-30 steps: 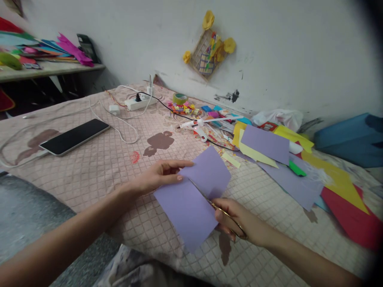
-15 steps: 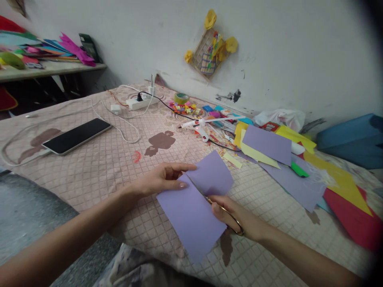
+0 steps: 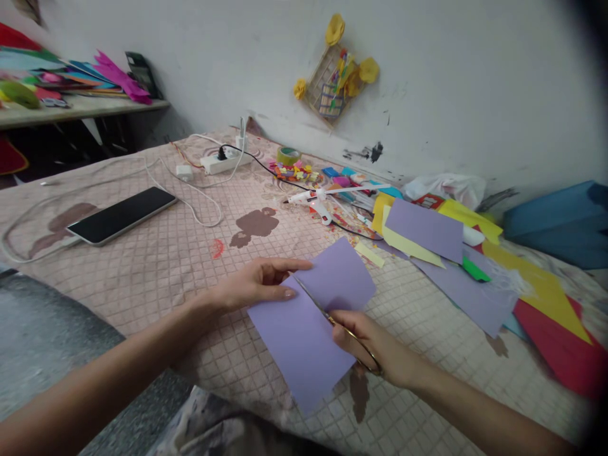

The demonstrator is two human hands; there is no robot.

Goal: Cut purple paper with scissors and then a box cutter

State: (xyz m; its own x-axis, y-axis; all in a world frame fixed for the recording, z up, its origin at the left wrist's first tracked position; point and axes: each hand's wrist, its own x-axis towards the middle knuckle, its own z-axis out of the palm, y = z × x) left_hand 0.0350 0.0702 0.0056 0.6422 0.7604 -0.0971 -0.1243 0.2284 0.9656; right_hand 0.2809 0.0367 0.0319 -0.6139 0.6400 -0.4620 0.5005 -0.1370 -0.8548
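Note:
A sheet of purple paper (image 3: 304, 348) lies near the front of the cloth-covered table, cut from its right side so that one part spreads to the upper right. My left hand (image 3: 266, 282) pinches the paper's upper left edge between thumb and fingers. Gold-handled scissors (image 3: 356, 339) are in my right hand (image 3: 370, 345), which is closed round the handles. The blades lie in the cut and point up and left, their tips close to my left fingers.
A phone (image 3: 122, 215) on a white cable lies at the left, with a power strip (image 3: 223, 163) behind. Farther back are a white glue gun (image 3: 308, 197) and a tape roll (image 3: 288, 156). Coloured paper (image 3: 425, 229) is heaped at the right.
My right hand and the scissors have shifted slightly left, and the blades reach a little farther up the cut. The upper right paper part has spread slightly right. My left hand keeps its place.

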